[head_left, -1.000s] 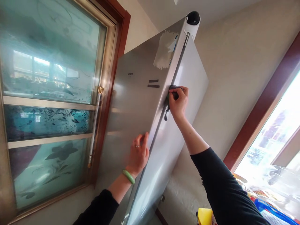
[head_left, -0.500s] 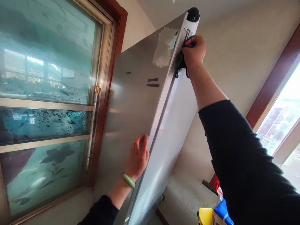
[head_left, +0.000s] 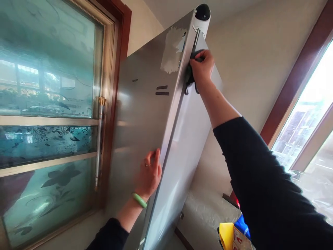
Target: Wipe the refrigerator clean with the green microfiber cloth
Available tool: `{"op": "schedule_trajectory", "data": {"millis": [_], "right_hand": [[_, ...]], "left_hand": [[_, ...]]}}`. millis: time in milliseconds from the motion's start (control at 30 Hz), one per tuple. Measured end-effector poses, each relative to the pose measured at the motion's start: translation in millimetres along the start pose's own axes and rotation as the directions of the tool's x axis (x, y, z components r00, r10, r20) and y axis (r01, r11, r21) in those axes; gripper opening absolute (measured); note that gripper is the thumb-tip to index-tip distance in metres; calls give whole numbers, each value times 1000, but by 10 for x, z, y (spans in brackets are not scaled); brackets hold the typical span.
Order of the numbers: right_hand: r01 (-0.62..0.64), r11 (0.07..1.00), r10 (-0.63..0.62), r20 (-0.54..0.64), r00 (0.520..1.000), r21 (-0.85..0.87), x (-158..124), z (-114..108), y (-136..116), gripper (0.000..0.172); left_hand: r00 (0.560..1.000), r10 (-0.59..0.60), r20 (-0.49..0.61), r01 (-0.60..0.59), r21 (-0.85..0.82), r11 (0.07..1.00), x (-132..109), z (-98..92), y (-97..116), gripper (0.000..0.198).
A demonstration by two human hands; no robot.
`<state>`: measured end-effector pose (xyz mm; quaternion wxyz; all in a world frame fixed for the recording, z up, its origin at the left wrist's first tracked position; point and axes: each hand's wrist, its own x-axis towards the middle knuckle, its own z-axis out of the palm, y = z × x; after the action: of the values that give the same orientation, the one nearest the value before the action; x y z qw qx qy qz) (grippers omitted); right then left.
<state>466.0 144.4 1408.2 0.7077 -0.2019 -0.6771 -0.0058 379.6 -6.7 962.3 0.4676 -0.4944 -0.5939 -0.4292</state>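
A tall silver refrigerator (head_left: 140, 114) fills the middle of the view, its door edge running up to the top. High on that edge, my right hand (head_left: 205, 67) is closed around a dark cloth (head_left: 189, 73) pressed to the side by the door seam. A dark loop hangs from the cloth. Lower down, my left hand (head_left: 151, 173) rests against the door front near the edge, fingers loosely bent and apart, holding nothing. It wears a ring, with a green bangle (head_left: 139, 200) on the wrist. A torn pale patch (head_left: 171, 50) marks the upper door.
A white device with a black dome (head_left: 202, 13) stands on top of the refrigerator. To the left is a glass-panelled door (head_left: 49, 139) with a long handle (head_left: 99, 142). A yellow item (head_left: 225, 235) lies low right, and a window (head_left: 301, 114) is at right.
My right hand has slid the cloth a little down the refrigerator's side edge. My left hand stays against the door. The whole view has shifted slightly to the right.
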Motion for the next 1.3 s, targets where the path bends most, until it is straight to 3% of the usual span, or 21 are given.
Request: {"op": "schedule_trajectory", "data": {"millis": [133,200,267,367,533,633,700,767,867,1000,1067,1133,1200,1300], "right_hand": [[-88,996,87,28,996,31,549,17,-153,26],[-58,997,55,46,997,60,579,47,-110,27],[1,996,-3,20,1000,90,377,72,0,31],[44,992,-42,-24,999,120,-320,78,206,32],[35,977,-37,6,999,210,-2008,41,509,18],[-32,968,28,18,999,250,-2971,-7,624,12],[-78,961,72,35,997,267,-3446,-41,675,9],[-95,956,87,41,995,276,-3688,-57,704,7],[-57,961,49,34,998,271,-3487,-50,673,12],[-2,969,-14,62,998,246,-2382,-59,505,24],[31,978,-47,73,996,207,-1837,-68,430,28],[47,980,-68,104,992,194,-1560,-76,380,22],[2,983,-24,116,993,184,-1643,-101,351,20],[-78,983,63,94,994,167,-2352,-179,360,27]], "left_hand": [[1000,-8,22,9,-32,999,-20,33,-10,73],[1000,-13,27,14,-43,999,-25,39,-8,72],[999,-16,31,18,-45,999,-22,32,0,70],[999,-36,39,39,-69,997,-4,3,18,68],[997,-52,52,59,-129,990,17,-26,27,66],[993,-81,82,94,-173,980,20,-31,20,65],[992,-83,100,100,-179,979,19,-53,22,65],[992,-67,107,84,-168,982,-9,-110,25,67],[990,-35,140,58,-158,986,-189,-269,-9,68],[959,-147,243,166,-60,984,-814,-601,-236,65],[912,-287,291,295,18,955,-1256,-810,-410,63],[832,-445,330,433,114,894,-1725,-1042,-570,64],[732,-580,357,537,220,814,-2171,-1289,-683,65],[588,-712,385,619,352,702,-2725,-1651,-744,65]]}}
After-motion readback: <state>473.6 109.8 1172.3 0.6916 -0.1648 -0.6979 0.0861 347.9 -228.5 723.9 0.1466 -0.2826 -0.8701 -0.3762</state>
